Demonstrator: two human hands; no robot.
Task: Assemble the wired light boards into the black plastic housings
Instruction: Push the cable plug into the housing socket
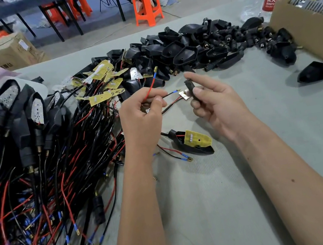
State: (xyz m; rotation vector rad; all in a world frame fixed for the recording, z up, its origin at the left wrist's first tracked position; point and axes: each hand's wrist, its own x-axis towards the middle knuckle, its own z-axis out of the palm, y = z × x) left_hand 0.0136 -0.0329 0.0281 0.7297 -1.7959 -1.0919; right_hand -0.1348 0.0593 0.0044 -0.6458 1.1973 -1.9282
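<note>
The left hand point(142, 112) pinches a red wire point(149, 91) and a black wire point(170, 94) between thumb and fingers, their tips pointing toward 1 and 3 o'clock. The right hand point(212, 101) grips a small black housing point(190, 88) between thumb and forefinger, end-on to the camera; the other fingers curl loosely below it. The board point(184, 95) that these wires run from hangs just left of the housing, touching or nearly touching it; I cannot tell which.

The step in hand looks like threading the wire ends through the housing's stem. To do it well, bring both tips together and even, so they enter the hole as one, then draw the slack through until the board seats flat in the shell, without kinking the solder joints.

At 6 o'clock from the hands lies a housing with a yellow board point(196, 140) partly set in. Spare housings point(197, 48) pile at 12 to 1 o'clock, loose boards and wires point(56, 161) spread from 9 to 7 o'clock, finished units point(16, 116) sit at 9 o'clock. A carton point(308, 33) stands at 2 o'clock, its corner near a stray housing point(313, 72).

Bare desk point(220, 187) opens from 4 to 6 o'clock, the best room for pulling wire. The desk's far edge runs behind the pile.
</note>
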